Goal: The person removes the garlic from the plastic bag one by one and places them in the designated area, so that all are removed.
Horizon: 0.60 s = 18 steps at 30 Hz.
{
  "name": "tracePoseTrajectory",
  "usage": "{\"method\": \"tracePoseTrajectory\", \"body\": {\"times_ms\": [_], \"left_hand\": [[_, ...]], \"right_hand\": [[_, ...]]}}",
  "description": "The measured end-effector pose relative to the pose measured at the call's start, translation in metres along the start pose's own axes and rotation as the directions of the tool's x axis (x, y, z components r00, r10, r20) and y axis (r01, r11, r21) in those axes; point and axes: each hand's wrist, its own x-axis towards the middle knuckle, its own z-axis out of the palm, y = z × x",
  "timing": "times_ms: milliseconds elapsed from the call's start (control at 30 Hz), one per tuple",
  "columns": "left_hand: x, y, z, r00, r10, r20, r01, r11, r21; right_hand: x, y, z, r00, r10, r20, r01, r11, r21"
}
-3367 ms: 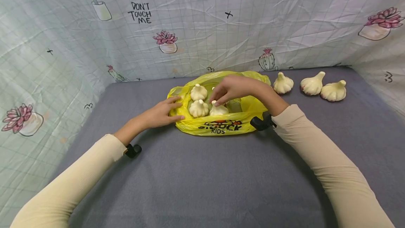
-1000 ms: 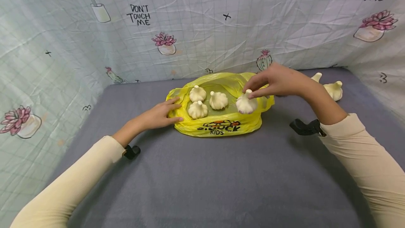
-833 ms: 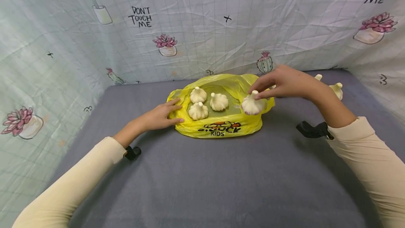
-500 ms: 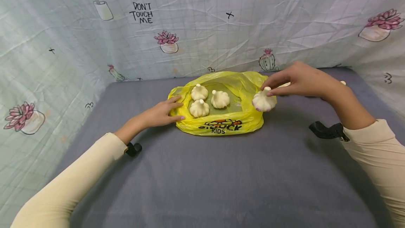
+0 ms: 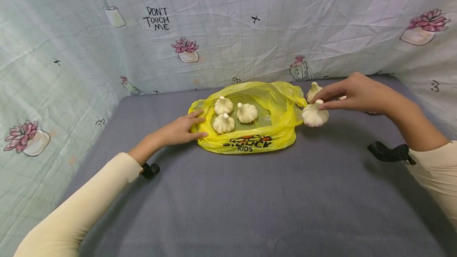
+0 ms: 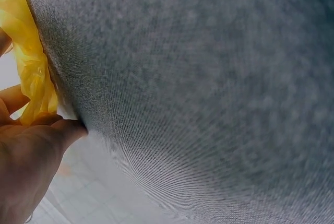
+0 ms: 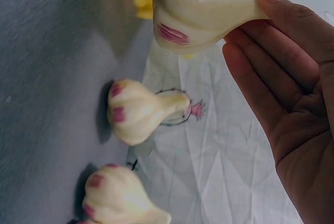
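My right hand [image 5: 360, 94] pinches a garlic bulb [image 5: 315, 115] by its neck, just off the right edge of the yellow plastic bag [image 5: 250, 146]. In the right wrist view, purple streaks show on the held bulb, and the thumb presses its neck against the fingers. My left hand [image 5: 178, 130] rests at the bag's left edge with fingers spread; the left wrist view has the yellow plastic [image 6: 31, 62] against those fingers. Inside the bag's opening lie three bulbs: one at the back [image 5: 223, 105], a front bulb [image 5: 223, 124] and a right-hand bulb [image 5: 247, 113].
Behind my right hand, another garlic bulb [image 5: 313, 90] stands on the grey cloth [image 5: 250, 201]. More bulbs beyond it are mostly hidden in the head view; a further bulb [image 7: 120, 195] shows in the right wrist view. A printed curtain [image 5: 221, 31] hangs at the back.
Over the last second my right hand has carried the pinched bulb rightward, from over the bag to just outside its right edge. The left hand has stayed at the bag.
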Motion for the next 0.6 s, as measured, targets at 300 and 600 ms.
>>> {"method": "tracePoseTrajectory", "body": {"times_ms": [300,600], "left_hand": [[-0.003,-0.003,0.003,1.0,0.0,-0.007,0.0,1.0,-0.005],[-0.003,-0.003,0.002,1.0,0.004,-0.006,-0.004,1.0,-0.017]], "right_hand": [[-0.012,0.011,0.0,1.0,-0.018,-0.021,0.018,1.0,-0.018],[-0.018,0.016,0.002,1.0,0.02,-0.011,-0.02,1.0,-0.019]]}}
